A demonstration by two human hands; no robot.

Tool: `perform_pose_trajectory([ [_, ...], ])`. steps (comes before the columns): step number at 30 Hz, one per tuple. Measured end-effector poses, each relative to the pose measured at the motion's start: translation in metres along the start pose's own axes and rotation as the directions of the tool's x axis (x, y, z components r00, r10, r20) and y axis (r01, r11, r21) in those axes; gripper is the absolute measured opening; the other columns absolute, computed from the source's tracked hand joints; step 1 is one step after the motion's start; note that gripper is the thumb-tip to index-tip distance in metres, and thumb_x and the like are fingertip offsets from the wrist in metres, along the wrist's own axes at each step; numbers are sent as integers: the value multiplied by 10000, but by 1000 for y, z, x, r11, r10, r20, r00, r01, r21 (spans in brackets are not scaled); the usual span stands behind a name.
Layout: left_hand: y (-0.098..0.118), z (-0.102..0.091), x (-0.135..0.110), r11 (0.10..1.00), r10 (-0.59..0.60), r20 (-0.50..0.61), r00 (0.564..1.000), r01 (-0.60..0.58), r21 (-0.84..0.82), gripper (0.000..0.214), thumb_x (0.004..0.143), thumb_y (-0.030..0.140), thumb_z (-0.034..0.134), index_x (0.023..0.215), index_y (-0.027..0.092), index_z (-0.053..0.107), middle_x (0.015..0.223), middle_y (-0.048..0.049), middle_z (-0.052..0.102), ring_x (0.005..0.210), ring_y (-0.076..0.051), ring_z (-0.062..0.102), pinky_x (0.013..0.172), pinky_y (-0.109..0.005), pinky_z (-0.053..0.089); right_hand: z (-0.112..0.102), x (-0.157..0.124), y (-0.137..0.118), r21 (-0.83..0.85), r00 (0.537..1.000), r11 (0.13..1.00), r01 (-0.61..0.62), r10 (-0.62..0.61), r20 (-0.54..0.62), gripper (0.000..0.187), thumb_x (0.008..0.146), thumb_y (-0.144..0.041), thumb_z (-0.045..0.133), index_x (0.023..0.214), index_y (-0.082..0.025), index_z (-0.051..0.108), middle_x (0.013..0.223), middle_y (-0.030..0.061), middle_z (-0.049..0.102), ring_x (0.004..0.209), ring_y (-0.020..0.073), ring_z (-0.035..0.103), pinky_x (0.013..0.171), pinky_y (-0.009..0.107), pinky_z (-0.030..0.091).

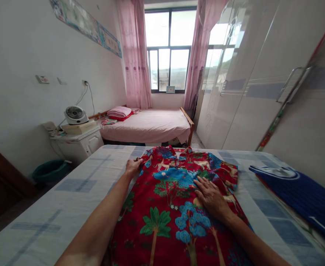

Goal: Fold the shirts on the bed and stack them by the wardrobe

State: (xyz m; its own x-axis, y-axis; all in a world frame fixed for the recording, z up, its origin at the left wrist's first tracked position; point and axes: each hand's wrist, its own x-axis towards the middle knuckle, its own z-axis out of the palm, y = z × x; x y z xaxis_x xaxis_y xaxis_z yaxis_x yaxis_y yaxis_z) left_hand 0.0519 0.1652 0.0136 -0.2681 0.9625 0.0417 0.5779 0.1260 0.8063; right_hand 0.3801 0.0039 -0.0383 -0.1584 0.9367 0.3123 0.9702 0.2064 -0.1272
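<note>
two hands worked a red printed shirt (pixel 173 207) on the bed (pixel 68 192).
left hand (pixel 132 166) pinched its far left edge; right hand (pixel 210 195) lay flat, fingers spread, on the cloth between them.

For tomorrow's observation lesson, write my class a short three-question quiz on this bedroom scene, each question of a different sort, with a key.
1. True or false: the left hand grips the red printed shirt at its edge.
2. Where does the right hand rest? A on the shirt, B on the blue garment, C on the fan.
3. Fill in: the shirt lies on a ____.

Key: 1 true; 2 A; 3 bed.
</note>
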Motion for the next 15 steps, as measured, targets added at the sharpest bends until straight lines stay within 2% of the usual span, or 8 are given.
perform_pose_trajectory([
  [3,-5,-3,7,998,-1,-74,997,6,65,193,714,246,553,834,117,633,727,-91,677,762,-229,646,641,-280,455,-4,1,-2,3,1000,1000,0,-1,15,489,925,-445,294,1311,-224,497,1417,69,415,1330,227,326,1083,445,265],
  [5,-7,-11,8,993,11,-120,993,3,114,246,722,227,536,921,107,617,876,-151,673,886,-270,629,717,-320,458,-4,2,-5,12,1000,1000,-6,6,25,494,924,-447,294,1311,-218,498,1419,72,413,1331,229,325,1087,442,257],
  [7,-6,-23,0,988,54,-142,988,-32,152,334,738,250,529,1033,105,586,1034,-185,629,986,-283,593,794,-344,451,-4,1,-6,28,1000,1000,-11,10,26,490,921,-442,306,1303,-211,507,1417,78,416,1330,233,325,1089,441,255],
  [9,-2,-38,-22,972,172,-111,979,-150,182,385,741,294,540,1089,132,573,1121,-162,590,999,-257,582,847,-332,443,-5,1,0,46,1000,999,-19,19,9,483,914,-435,325,1297,-205,511,1415,83,420,1327,234,332,1082,436,272],
  [12,-3,-66,-83,920,362,84,928,-370,129,316,742,370,551,966,162,630,986,-86,629,847,-210,608,803,-304,466,-13,7,23,24,992,994,-105,107,-74,484,903,-409,333,1298,-181,496,1409,99,426,1322,239,335,1065,439,295],
  [13,-6,-75,-110,937,333,190,924,-347,46,292,756,405,548,901,170,640,878,-56,645,777,-195,611,746,-290,478,-16,11,35,0,983,989,-150,149,-108,489,897,-397,333,1299,-164,489,1403,110,431,1322,246,331,1064,444,290],
  [14,-12,-83,-139,962,273,322,907,-268,-60,276,771,430,547,833,179,644,766,-28,643,713,-181,607,682,-273,480,-20,16,48,-27,970,979,-204,199,-139,499,890,-392,336,1298,-146,484,1397,125,435,1320,256,330,1062,452,285],
  [15,-18,-90,-167,980,181,473,862,-120,-158,289,773,456,558,720,181,633,634,-6,611,614,-164,589,596,-259,473,-23,22,62,-46,952,962,-270,260,-158,513,879,-397,342,1296,-131,477,1389,140,439,1312,270,337,1052,464,291],
])
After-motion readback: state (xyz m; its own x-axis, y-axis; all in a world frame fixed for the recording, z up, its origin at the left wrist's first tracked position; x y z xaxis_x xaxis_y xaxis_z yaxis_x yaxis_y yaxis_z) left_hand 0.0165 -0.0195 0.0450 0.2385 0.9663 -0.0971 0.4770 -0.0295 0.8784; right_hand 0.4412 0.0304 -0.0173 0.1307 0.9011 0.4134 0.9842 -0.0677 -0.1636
